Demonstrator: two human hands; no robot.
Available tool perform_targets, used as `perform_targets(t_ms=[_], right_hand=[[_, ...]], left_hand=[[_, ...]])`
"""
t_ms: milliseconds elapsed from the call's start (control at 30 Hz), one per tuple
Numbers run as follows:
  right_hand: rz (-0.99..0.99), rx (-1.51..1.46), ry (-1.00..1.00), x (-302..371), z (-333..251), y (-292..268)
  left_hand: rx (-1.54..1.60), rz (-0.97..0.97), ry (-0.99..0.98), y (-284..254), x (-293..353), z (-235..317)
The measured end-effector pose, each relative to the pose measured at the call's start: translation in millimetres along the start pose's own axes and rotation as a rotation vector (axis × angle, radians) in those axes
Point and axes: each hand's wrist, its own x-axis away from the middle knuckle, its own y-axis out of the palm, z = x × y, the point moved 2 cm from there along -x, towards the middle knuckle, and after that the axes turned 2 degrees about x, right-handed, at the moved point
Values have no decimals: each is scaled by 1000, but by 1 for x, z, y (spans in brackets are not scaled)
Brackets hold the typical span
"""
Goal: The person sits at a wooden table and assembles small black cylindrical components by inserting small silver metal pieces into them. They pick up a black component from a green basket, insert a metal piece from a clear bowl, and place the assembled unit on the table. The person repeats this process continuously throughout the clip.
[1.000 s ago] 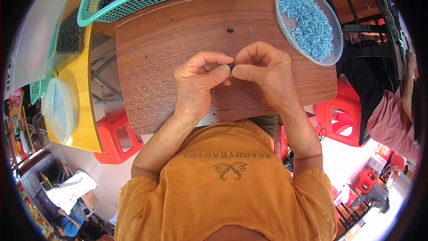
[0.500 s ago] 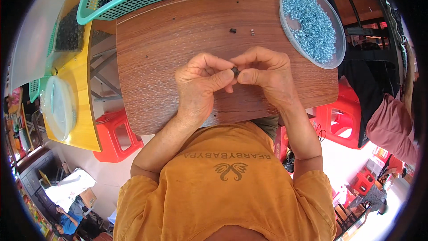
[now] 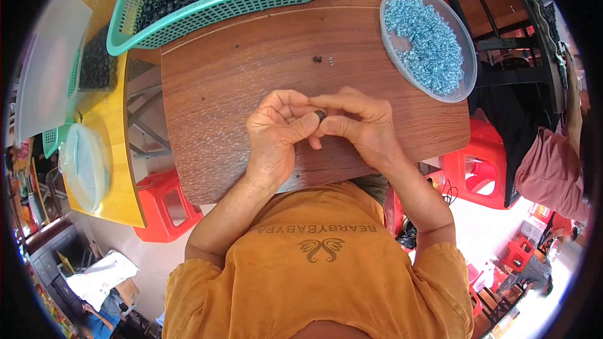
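Observation:
A small dark round plastic part (image 3: 320, 115) is pinched between my two hands, just over the near half of the brown table (image 3: 226, 56). My left hand (image 3: 276, 135) is closed on it from the left, thumb and fingertips together. From the right, the thumb and forefinger of my right hand (image 3: 364, 127) press on the same part. Fingertips cover much of it, so its exact kind is hard to make out. Beyond my hands lie a small black piece (image 3: 317, 59) and, beside it, a tiny silvery coil like a spring (image 3: 331, 61).
A green basket (image 3: 220, 11) of black plastic pieces stands at the far left. At the far right sits a clear round tub (image 3: 468, 81) of shiny pale-blue little pieces. Red stools (image 3: 160, 213) flank the table, and a yellow table (image 3: 116, 176) holds a round lid-like container (image 3: 85, 163).
The whole view has shifted slightly, bringing more of the green basket into sight. My hands remain together at the dark part, which shows a rounder face now.

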Motion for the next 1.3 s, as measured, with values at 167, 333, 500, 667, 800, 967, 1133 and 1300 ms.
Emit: perform_targets(t_ms=[167,333,500,667,800,967,1133,1300], right_hand=[[9,59,-73,4,-2,0],[49,27,2,5,-2,2],[45,-133,120,5,-1,1],[156,-12,55,-15,-19,-18],[301,199,-121,-54,-42,-67],[520,434,-300,-130,-89,-132],[649,973,-367,-222,-110,-187],[680,1208,-363,-247,-98,-186]], left_hand=[[-70,61,-65,2,1,0],[-116,61,-130,-3,0,-1],[-134,-3,-175,-3,0,3],[-268,-32,-83,-5,6,24],[-607,67,300,1,-7,94],[-1342,199,904,-7,-85,188],[-1749,67,731,-26,-150,200],[-1990,-43,755,-23,-165,193]])
